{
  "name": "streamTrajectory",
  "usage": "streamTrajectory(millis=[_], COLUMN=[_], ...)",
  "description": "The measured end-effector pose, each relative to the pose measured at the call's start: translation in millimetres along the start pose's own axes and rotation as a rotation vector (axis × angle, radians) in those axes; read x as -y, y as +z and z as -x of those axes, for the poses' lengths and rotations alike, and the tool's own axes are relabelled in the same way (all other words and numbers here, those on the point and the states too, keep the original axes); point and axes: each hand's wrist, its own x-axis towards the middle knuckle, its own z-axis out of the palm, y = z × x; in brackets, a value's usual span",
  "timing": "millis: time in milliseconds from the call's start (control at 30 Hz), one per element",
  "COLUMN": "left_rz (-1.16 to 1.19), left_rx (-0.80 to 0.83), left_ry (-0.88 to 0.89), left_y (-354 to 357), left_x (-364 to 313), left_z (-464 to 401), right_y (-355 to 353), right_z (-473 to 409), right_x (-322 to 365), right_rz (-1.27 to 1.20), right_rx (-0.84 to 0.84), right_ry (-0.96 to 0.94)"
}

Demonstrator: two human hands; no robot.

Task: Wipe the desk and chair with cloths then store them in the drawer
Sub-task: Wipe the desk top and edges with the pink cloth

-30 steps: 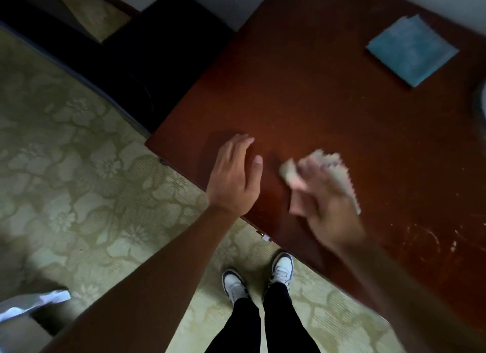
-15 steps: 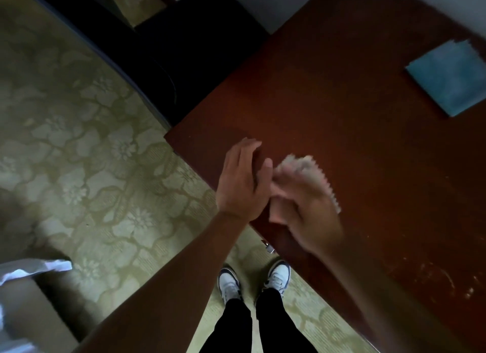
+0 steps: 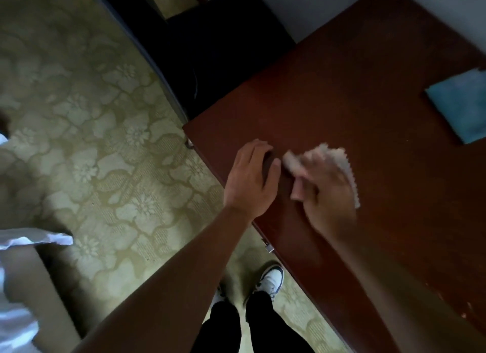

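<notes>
My left hand [image 3: 251,179] rests flat on the desk [image 3: 355,95], fingers relaxed. Just beside it, my blurred right hand [image 3: 326,192] grips a pale cloth [image 3: 339,156]. A blue cloth [image 3: 460,108] lies well apart.

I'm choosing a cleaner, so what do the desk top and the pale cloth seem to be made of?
Desk: likely wood or wood veneer, reddish-brown with a low sheen; scuffs show near its edge. Pale cloth under the right hand: thin woven fabric with a zigzag-cut edge, though it is blurred.

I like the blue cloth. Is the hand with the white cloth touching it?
Apart. The head view shows bare desk between the right hand with its white cloth and the blue cloth.
</notes>
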Motion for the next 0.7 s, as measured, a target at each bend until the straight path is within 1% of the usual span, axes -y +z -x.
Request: streamTrajectory(millis=[67,100,133,167,267,333,433,500,567,633,700], left_rz=[-0.001,-0.007,-0.012,-0.017,-0.014,0.004,0.052,0.1,0.1,0.012,-0.191], left_rx=[-0.011,-0.024,-0.039,-0.051,-0.044,-0.037,-0.019,-0.003,0.004,-0.005,0.037], left_ry=[0.005,-0.001,-0.005,-0.003,0.004,-0.003,-0.061,-0.114,-0.144,-0.168,-0.177], left_y=[0.6,1.9,3.0,4.7,5.5,3.0,-2.1,-6.9,-12.7,-21.7,-35.6], left_x=[0.3,1.5,3.1,4.1,5.9,5.0,1.4,0.4,3.4,13.0,31.3], left_z=[1.1,0.7,0.5,0.7,1.8,1.3,-1.7,0.6,5.5,9.4,13.0], right_y=[-7.7,-10.5,-9.5,-6.1,11.7,18.1,15.7,17.6,26.4,37.7,47.9], right_z=[-47.4,-62.8,-66.7,-58.3,6.7,29.4,-10.0,-54.1,-82.3,-84.5,-66.2], right_x=[-9.5,-10.7,-7.6,-1.3,19.7,20.7,20.3,31.6,50.2,71.0,80.8], right_rz=[-0.017,-0.051,-0.08,-0.095,-0.067,-0.048,-0.072,-0.14,-0.196,-0.168,-0.104], right_rx=[-0.048,-0.06,-0.068,-0.06,0.014,-0.028,-0.062,-0.074,-0.083,-0.054,0.017], right_ry=[0.099,0.123,0.108,0.072,-0.045,-0.092,-0.085,-0.059,-0.014,-0.003,-0.102])
